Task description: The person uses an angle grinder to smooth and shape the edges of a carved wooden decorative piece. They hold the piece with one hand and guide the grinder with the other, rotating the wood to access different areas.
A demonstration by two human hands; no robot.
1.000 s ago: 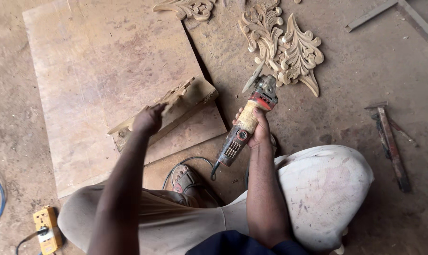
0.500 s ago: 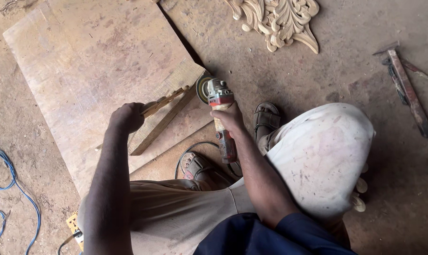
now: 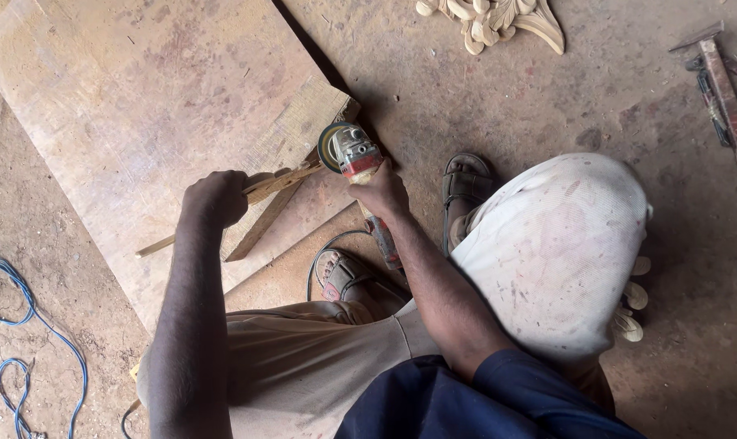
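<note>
Your left hand (image 3: 215, 197) clamps a thin wood strip (image 3: 264, 189) flat on the plywood board (image 3: 141, 106), pinning it vs. the wheel; your right hand (image 3: 382, 192) grips the angle grinder (image 3: 354, 156), disc touching the strip's end; sandalled feet braced on the floor w/ carved ornament (image 3: 498, 18) well apart.

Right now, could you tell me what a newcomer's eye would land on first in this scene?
At the centre, the right hand grips an angle grinder whose disc meets a thin wooden piece that the left hand holds over a large plywood board on the floor. A pale carved wooden ornament lies at the top edge, and a blue cable curls at the lower left.
</note>
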